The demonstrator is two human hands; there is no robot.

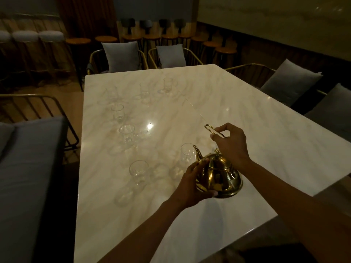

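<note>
- Two hands are on the gold teapot [220,173], over the near-right part of the marble table [247,114]. Pot looks tipped spout-first; can't tell if the base clears the top.
- Left hand [191,184] cups the pot's belly from the left, fingers curled round it, thumb under the lower edge.
- Right hand [232,144] sits just beyond the lid, fingers pinching the wire handle [214,130], which swings up toward the far side.
- Spout [197,152] is right at the rim of the nearest glass [187,154]. Step in hand reads as a pour into it.
- Doing it well:
  - tip slowly from the handle and steer the belly with the left hand
  - get the spout tip over the glass mouth before flow starts
  - don't bump the rim; the glass is tall and narrow and probably topples easily
  - mind the lid knob [217,150], since the lid could slip at a steep tilt
- Second glass [138,170] is to the left, then third glass [126,132] and fourth glass [117,112] run farther up the left side. All look empty.
- Far glasses [168,84] stand in a loose row near the far end.
- Cushioned chairs [119,56] are beyond the far edge, with stools [106,39] behind them.
</note>
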